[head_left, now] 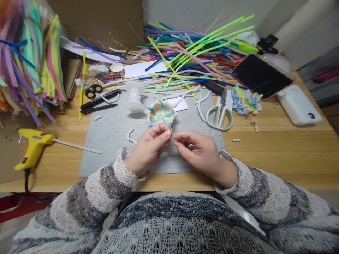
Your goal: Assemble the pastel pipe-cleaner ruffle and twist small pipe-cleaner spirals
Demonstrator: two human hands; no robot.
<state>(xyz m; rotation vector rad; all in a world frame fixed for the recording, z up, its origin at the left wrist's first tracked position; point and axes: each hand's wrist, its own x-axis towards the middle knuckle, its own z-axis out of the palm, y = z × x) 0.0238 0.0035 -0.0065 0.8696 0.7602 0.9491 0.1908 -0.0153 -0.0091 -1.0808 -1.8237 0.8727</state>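
My left hand (148, 150) and my right hand (200, 152) meet low over the grey cutting mat (106, 158). Thumb and fingers of each are pinched together, tip to tip. Something thin and tiny sits between the fingertips, too small to name. Just beyond my left fingers is a ruffled round piece (160, 112) of striped pastel chenille stems; whether it is joined to what I pinch is hidden. Behind it stands a spool of clear thread (134, 97). White-green scissors (220, 114) lie to the right, and a bent white chenille stem piece (130, 136) lies left of my hand.
A yellow glue gun (34, 148) with a glue stick lies at left. Loose chenille stems (185, 53) heap up along the back, with bundles (39, 56) at upper left. Pens (100, 100), a second ruffled piece (245, 100), a dark-screened tablet (262, 76) and a white case (299, 104) surround the mat.
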